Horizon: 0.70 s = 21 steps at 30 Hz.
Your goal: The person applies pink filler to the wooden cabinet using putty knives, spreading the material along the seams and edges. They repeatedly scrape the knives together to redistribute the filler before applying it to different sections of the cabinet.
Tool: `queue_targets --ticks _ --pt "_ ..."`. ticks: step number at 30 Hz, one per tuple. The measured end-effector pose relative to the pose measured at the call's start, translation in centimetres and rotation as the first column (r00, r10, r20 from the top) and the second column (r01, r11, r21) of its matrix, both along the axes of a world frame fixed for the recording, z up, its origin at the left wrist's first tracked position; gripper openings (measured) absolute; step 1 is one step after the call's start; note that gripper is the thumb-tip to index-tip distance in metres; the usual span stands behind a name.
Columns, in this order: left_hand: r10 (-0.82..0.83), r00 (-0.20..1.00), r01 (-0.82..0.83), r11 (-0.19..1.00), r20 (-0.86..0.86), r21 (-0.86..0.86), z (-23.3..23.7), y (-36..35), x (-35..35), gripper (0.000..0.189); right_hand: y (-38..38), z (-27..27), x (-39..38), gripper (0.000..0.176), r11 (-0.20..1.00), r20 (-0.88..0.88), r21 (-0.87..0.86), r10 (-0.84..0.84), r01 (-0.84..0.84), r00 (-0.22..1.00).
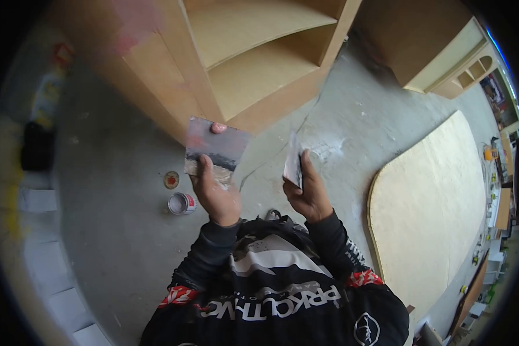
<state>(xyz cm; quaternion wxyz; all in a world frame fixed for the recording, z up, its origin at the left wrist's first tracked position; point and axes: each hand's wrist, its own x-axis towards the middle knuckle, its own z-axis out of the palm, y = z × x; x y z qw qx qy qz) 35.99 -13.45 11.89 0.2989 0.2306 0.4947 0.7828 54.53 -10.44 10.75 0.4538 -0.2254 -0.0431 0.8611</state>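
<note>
A flat rectangular plate [222, 143], greyish with a dark band and pinkish smears, is held up by my left hand [216, 193], its thumb lying across the front. A small pink lump [218, 127] shows at the plate's upper edge. In my right hand [310, 195] is a smaller flat scraper [293, 164], seen nearly edge-on, pinched between thumb and fingers. The two tools are apart, both in front of my chest. Below and left of my left hand, an open tin [181, 203] of greyish paste stands on the floor beside a round lid [171, 180] with a reddish middle.
A wooden shelf unit [259, 75] with a pink-smeared side stands just ahead. Another wooden cabinet [421, 46] is at the upper right. A large curved pale board [429, 207] lies on the right. White pieces [43, 259] line the left side.
</note>
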Motion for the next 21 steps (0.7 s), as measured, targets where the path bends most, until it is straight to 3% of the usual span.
queue_targets --ticks 2,3,4,6,7,10,11,13,16,17,19,20,21 --pt "0.029 0.982 -0.024 0.999 -0.187 0.032 -1.1 -0.1 -0.2 0.048 -1.2 4.3 -2.4 0.038 0.971 0.31 0.186 -0.203 0.15 0.929" --pt "0.077 0.897 -0.072 0.997 -0.435 0.026 -2.6 0.0 -0.3 0.049 -1.5 3.7 -2.5 0.037 0.958 0.369 0.261 -0.214 0.121 0.904" --pt "0.085 0.737 -0.101 0.995 -0.671 0.016 -2.3 -0.5 -0.6 0.052 -2.0 2.8 -2.6 0.036 0.939 0.425 0.332 -0.237 0.093 0.874" --pt "0.177 0.25 -0.227 0.967 -0.952 0.12 -1.8 -1.6 -1.3 0.061 -2.6 2.5 -3.4 0.034 0.908 0.484 0.413 -0.282 0.068 0.829" --pt "0.197 0.233 -0.217 0.965 -0.952 0.147 -1.5 -1.6 -1.0 0.064 -2.7 2.8 -3.9 0.033 0.901 0.491 0.428 -0.296 0.069 0.819" --pt "0.229 0.61 -0.124 0.973 -0.759 0.194 -1.0 -1.4 -0.3 0.063 -2.9 2.8 -5.0 0.028 0.91 0.508 0.405 -0.301 0.085 0.807" --pt "0.122 0.901 -0.043 0.98 -0.416 0.196 -0.6 -1.3 0.4 0.059 -2.9 3.0 -5.0 0.028 0.916 0.517 0.394 -0.292 0.079 0.805" --pt "-0.014 0.91 0.062 0.993 -0.414 0.104 -0.6 -1.7 0.2 0.042 -2.7 3.4 -5.0 0.028 0.916 0.559 0.397 -0.289 0.055 0.777" --pt "-0.294 0.869 0.303 0.952 -0.399 -0.042 1.2 -3.1 -1.5 0.041 -2.8 4.2 -4.1 0.026 0.903 0.646 0.429 -0.296 -0.013 0.704" --pt "-0.321 0.754 0.281 0.946 -0.573 -0.161 2.1 -3.7 -2.3 0.04 -2.9 4.5 -3.7 0.025 0.892 0.663 0.449 -0.298 -0.046 0.686" --pt "-0.574 0.546 0.368 0.818 -0.61 -0.442 2.8 -4.6 -6.0 0.034 -1.7 4.4 -3.4 0.022 0.824 0.69 0.559 -0.398 -0.095 0.605" --pt "-0.682 0.41 0.383 0.731 -0.606 -0.564 3.2 -5.1 -7.8 0.032 -1.7 5.2 -3.2 0.02 0.806 0.645 0.587 -0.413 -0.072 0.644" --pt "-0.641 0.652 0.552 0.767 -0.405 -0.327 1.6 -5.2 -7.6 0.024 -1.5 5.5 -2.8 0.019 0.745 0.618 0.661 -0.475 -0.087 0.626"
